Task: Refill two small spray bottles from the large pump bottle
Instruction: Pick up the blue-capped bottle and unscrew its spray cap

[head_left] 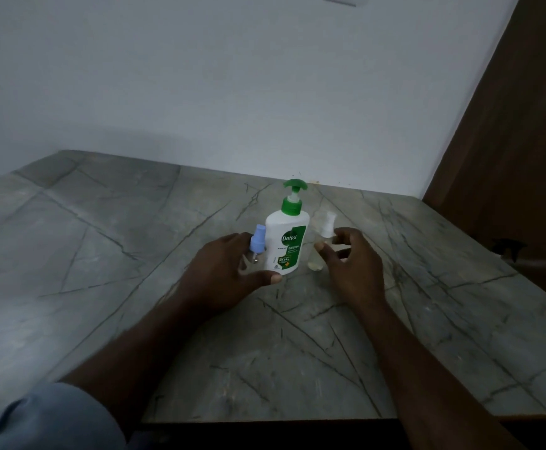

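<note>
We count one pump bottle [287,241]; two spray bottles, blue-capped bottle [257,241] and white-capped bottle [327,226]; left hand [223,274] and right hand [353,267].

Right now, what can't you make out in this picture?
Head view, dim:
- Blue-capped spray bottle: clear body lost against left hand; grip unclear.
- White-capped spray bottle: clear body blurred, right hand overlapping; fill level unreadable.
- Pump bottle: label print too small.
- Dark object at right: too dim.

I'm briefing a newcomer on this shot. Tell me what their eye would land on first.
The white pump bottle with its green pump stands upright on the grey table, brightest thing here. A blue-capped spray bottle stands at its left, a white-capped spray bottle at its right. The left grip and right grip are at these two; whether they hold them is unclear.
</note>
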The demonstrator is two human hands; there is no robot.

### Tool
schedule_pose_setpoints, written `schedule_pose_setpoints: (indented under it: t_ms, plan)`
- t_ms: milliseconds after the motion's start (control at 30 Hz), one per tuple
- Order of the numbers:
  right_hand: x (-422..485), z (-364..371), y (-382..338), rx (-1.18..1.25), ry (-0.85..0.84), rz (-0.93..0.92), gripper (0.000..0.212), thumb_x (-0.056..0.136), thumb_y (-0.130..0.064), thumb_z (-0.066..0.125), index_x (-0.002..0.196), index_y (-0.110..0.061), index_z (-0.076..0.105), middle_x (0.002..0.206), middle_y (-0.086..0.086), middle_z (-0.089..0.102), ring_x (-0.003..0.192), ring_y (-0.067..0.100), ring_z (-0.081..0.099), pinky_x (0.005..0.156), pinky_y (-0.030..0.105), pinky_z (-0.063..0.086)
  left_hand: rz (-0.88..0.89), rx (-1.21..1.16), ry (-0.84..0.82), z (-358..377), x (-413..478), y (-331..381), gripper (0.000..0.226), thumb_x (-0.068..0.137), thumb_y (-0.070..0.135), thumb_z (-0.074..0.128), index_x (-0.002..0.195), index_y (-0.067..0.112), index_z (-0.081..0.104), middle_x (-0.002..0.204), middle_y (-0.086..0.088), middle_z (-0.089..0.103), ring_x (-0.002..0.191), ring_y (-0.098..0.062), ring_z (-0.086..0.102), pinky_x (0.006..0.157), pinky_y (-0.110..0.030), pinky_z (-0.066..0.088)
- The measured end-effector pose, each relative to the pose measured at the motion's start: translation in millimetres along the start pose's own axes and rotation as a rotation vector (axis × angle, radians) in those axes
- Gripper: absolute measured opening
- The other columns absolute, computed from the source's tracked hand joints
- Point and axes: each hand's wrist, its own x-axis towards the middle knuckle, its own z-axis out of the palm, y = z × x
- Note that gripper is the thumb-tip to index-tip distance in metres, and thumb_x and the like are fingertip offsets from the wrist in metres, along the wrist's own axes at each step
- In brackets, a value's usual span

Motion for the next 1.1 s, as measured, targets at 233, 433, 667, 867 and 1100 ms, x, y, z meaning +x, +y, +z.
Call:
schedule_pose_setpoints:
  t_ms: [233, 433, 667, 867, 1100]
  plan:
    - [-28.4, -26.3, -36.2, 0.248, 0.19, -0.17, 0.019, 0.088, -0.049, 0.069, 0.084, -0.031, 0.064, 0.084, -0.021, 0.069, 0.074, 0.003, 0.065, 0.061, 0.009, 0.044, 0.097, 0.079, -0.062, 5.1, -4.9, 15.0, 0.059, 0.068, 0.098, 0.045, 0.092, 0.044, 0.047, 0.08, 0.015, 0.062, 0.07, -0.001, 0.055, 0.061, -0.026, 0.045]
    - [-59.7, -17.4, -63.3, 0.29, -0.106, -0.214, 0.024, 0.078, -0.051, 0.076, 0.085, -0.03, 0.068, 0.081, -0.011, 0.071, 0.076, 0.008, 0.068, 0.058, 0.017, 0.051, 0.232, 0.116, -0.076, 12.1, -8.9, 23.3, 0.057, 0.073, 0.085, 0.056, 0.102, 0.035, 0.061, 0.08, 0.021, 0.056, 0.069, 0.0, 0.047, 0.059, -0.021, 0.034]
    - [-62.6, -15.1, -62.4, 0.39, -0.152, -0.046, 0.031, 0.07, -0.037, 0.089, 0.079, -0.017, 0.068, 0.073, -0.005, 0.071, 0.067, 0.007, 0.066, 0.061, 0.021, 0.053, 0.256, 0.149, -0.044, 18.0, -9.9, 32.6, 0.068, 0.071, 0.082, 0.052, 0.106, 0.026, 0.069, 0.085, 0.01, 0.071, 0.074, -0.009, 0.06, 0.062, -0.026, 0.044]
    - [-60.6, -20.1, -59.4, 0.471, -0.239, -0.028, 0.016, 0.077, -0.018, 0.088, 0.081, -0.019, 0.072, 0.078, -0.006, 0.073, 0.076, 0.007, 0.069, 0.067, 0.022, 0.054, 0.242, 0.079, -0.063, 19.5, -10.4, 38.9, 0.056, 0.075, 0.073, 0.055, 0.102, 0.025, 0.068, 0.084, 0.012, 0.07, 0.07, -0.003, 0.057, 0.063, -0.018, 0.036]
    - [-61.4, -23.6, -59.8, 0.586, -0.309, -0.035, 0.04, 0.075, -0.038, 0.08, 0.113, -0.027, 0.073, 0.095, -0.013, 0.075, 0.093, 0.009, 0.071, 0.071, 0.024, 0.059, 0.213, 0.079, -0.058, 18.3, -9.4, 37.1, 0.06, 0.076, 0.073, 0.051, 0.103, 0.023, 0.068, 0.08, 0.013, 0.064, 0.069, -0.009, 0.06, 0.061, -0.027, 0.043]
